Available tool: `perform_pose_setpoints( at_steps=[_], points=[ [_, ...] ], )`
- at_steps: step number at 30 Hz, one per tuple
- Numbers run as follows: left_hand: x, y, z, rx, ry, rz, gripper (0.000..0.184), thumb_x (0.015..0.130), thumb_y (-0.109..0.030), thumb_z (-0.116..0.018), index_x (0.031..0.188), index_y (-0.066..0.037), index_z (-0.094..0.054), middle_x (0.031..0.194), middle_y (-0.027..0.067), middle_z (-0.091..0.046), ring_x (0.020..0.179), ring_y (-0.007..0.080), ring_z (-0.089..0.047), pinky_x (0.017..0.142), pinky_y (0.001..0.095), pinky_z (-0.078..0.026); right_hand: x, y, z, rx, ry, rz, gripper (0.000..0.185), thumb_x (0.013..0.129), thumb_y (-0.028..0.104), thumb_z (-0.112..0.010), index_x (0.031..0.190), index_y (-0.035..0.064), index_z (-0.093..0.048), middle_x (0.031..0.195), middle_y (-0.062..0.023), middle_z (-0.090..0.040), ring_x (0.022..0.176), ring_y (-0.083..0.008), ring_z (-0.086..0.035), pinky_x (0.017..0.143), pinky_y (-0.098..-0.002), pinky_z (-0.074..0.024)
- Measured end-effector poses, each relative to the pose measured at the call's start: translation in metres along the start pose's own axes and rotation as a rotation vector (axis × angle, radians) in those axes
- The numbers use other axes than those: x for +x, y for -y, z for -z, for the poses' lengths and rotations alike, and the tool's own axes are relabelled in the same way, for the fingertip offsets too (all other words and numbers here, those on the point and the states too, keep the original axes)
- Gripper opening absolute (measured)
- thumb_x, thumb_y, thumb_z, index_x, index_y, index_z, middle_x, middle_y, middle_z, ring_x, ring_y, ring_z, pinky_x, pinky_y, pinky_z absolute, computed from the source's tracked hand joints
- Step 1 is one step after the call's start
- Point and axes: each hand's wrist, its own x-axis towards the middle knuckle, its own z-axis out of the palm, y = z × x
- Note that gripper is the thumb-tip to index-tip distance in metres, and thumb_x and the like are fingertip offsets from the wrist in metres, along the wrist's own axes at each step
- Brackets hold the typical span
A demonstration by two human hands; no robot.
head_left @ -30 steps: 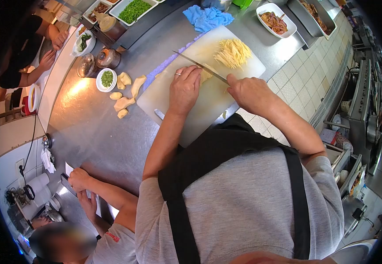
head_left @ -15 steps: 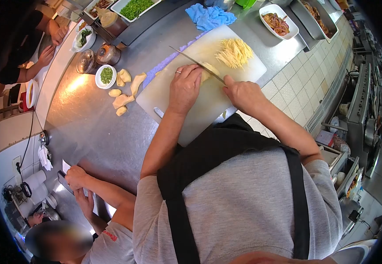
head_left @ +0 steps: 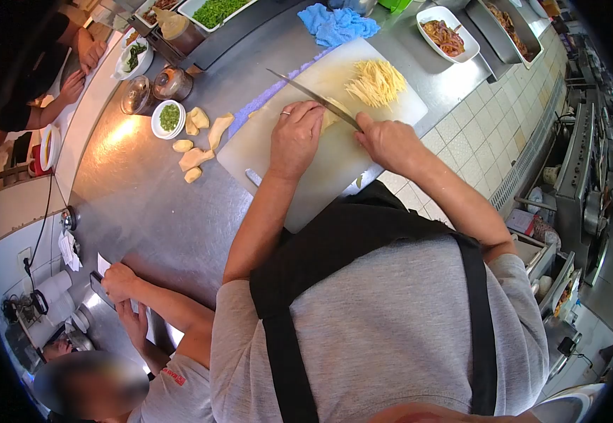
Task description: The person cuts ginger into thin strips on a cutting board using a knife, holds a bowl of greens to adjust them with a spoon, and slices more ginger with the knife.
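My right hand (head_left: 395,146) grips the handle of a long kitchen knife (head_left: 306,93). Its blade slants up and to the left across a white cutting board (head_left: 239,158). With curled fingers, my left hand (head_left: 296,141) holds down a pale yellow piece of what looks like peeled ginger (head_left: 331,116), right against the blade; the hand partly hides it. Beyond the knife lies a pile of thin yellow strips (head_left: 375,83). Several peeled pieces (head_left: 196,159) sit on the steel counter left of the board, beside a small white bowl of chopped greens (head_left: 169,120).
A blue cloth (head_left: 336,26) lies behind the board. Far right are a white dish of sliced food (head_left: 447,39) and a metal tray (head_left: 507,32). Two jars (head_left: 172,83) stand at left. A co-worker's hands (head_left: 119,282) hold a phone at lower left; another person's hands (head_left: 84,67) rest on the upper-left ledge.
The knife has shifted slightly, its handle moving a little up and left with my right hand. My left hand keeps nearly the same place on the ginger.
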Motion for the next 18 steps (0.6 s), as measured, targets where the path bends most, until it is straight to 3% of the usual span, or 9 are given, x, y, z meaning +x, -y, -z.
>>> perform_pose_setpoints(
  at_steps=[5, 8, 18],
  points=[
    [0.001, -0.001, 0.002, 0.004, 0.003, 0.006, 0.009, 0.079, -0.007, -0.067, 0.088, -0.004, -0.069, 0.095, 0.0064, -0.066, 0.092, 0.025, -0.062, 0.081, 0.0343, -0.051, -0.014, 0.008, 0.026, -0.055, 0.044, 0.018, 0.021, 0.092, 0.023, -0.052, 0.095, 0.0039, -0.046, 0.067, -0.0186, -0.064, 0.066, -0.0381, -0.066, 0.057, -0.0488, -0.0516],
    [0.0, 0.001, 0.0, 0.0, 0.005, 0.016, 0.008, 0.079, -0.007, -0.067, 0.087, -0.005, -0.069, 0.095, 0.0063, -0.066, 0.091, 0.0249, -0.062, 0.08, 0.0342, -0.051, -0.003, 0.003, -0.008, -0.016, -0.004, -0.036, 0.021, 0.092, 0.023, -0.052, 0.094, 0.003, -0.048, 0.067, -0.018, -0.064, 0.066, -0.0377, -0.066, 0.057, -0.0483, -0.0518],
    [-0.001, -0.001, 0.002, 0.0, 0.012, 0.035, 0.01, 0.078, -0.007, -0.067, 0.088, -0.005, -0.068, 0.096, 0.0058, -0.065, 0.092, 0.0252, -0.061, 0.079, 0.0346, -0.051, -0.013, 0.006, 0.011, -0.029, 0.015, -0.002, 0.021, 0.093, 0.024, -0.05, 0.096, 0.0036, -0.046, 0.065, -0.0173, -0.064, 0.065, -0.038, -0.065, 0.056, -0.0484, -0.0516]
  ],
)
